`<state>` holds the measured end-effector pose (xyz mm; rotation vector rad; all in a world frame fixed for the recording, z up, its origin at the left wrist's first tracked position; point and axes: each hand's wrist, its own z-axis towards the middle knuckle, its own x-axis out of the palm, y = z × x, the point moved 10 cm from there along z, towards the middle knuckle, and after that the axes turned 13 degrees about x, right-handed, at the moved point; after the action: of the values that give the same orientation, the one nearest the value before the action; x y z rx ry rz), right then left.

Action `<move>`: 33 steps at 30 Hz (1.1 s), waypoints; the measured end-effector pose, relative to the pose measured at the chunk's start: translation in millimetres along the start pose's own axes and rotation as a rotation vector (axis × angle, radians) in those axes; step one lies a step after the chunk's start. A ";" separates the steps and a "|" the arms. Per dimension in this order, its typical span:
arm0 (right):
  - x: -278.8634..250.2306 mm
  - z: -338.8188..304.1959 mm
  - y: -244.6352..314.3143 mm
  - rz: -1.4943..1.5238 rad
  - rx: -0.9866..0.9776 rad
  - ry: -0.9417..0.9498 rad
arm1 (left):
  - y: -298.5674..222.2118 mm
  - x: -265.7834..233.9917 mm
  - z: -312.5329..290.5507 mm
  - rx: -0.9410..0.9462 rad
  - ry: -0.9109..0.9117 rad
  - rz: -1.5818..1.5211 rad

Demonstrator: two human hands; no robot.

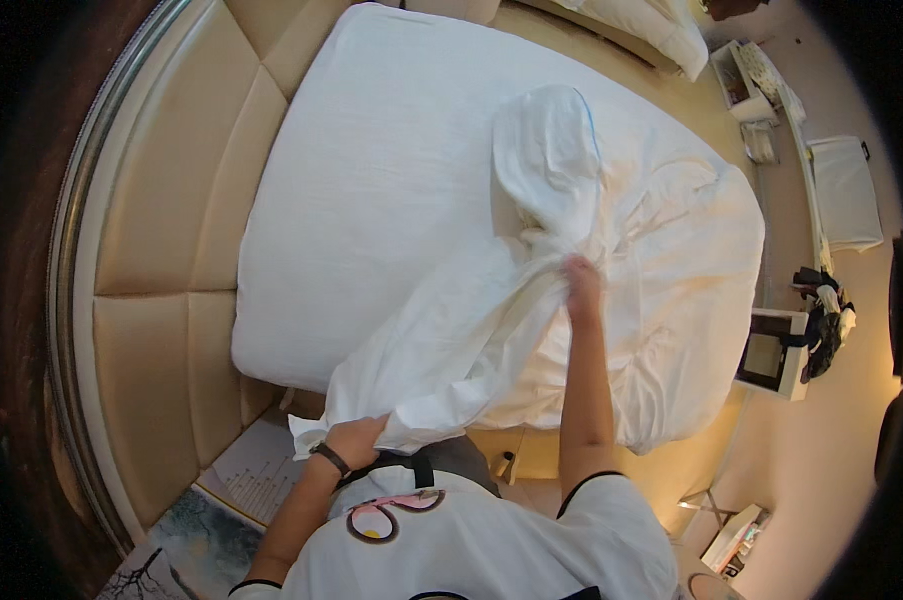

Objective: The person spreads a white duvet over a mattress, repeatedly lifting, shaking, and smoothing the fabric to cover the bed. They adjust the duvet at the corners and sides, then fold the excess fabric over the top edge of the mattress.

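Note:
A large white sheet or cover (pixel 442 320) stretches between my two hands across the near side of the bed. My left hand (pixel 357 443), with a dark band at the wrist, is closed on its near left end, close to my waist. Further out, my right hand (pixel 584 285) grips a bunched part of the same cloth over the middle of the bed; its fingers are slightly blurred. Beyond the right hand, a loose folded end with a blue edge (pixel 550 145) lies on the mattress (pixel 372 150). More crumpled white bedding (pixel 672 290) spreads to the right.
A padded beige headboard (pixel 152 240) runs along the left. At lower left is a surface with a tree picture (pixel 187 550). White shelving (pixel 772 350) and a dark bundle of cloth (pixel 827 325) stand at the right. Another piece of bedding (pixel 642 25) lies at the far side.

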<state>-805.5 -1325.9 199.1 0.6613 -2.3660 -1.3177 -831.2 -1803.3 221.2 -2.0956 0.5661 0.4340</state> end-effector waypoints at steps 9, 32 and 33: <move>-63.7 -1.3 -10.9 0.707 0.259 -0.211 | 14.1 -56.8 -47.4 -0.023 -0.533 -0.076; 615.4 -5.4 121.3 0.056 -0.032 0.260 | 218.2 -193.8 -334.5 -0.455 -1.205 -0.508; 643.5 8.9 76.0 0.112 0.031 0.276 | 243.7 -191.7 -340.5 -0.529 -1.203 -0.407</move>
<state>-1360.8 -1641.4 309.4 0.6618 -2.1707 -1.0696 -1092.3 -2165.1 335.4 -1.8827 -0.7266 1.5324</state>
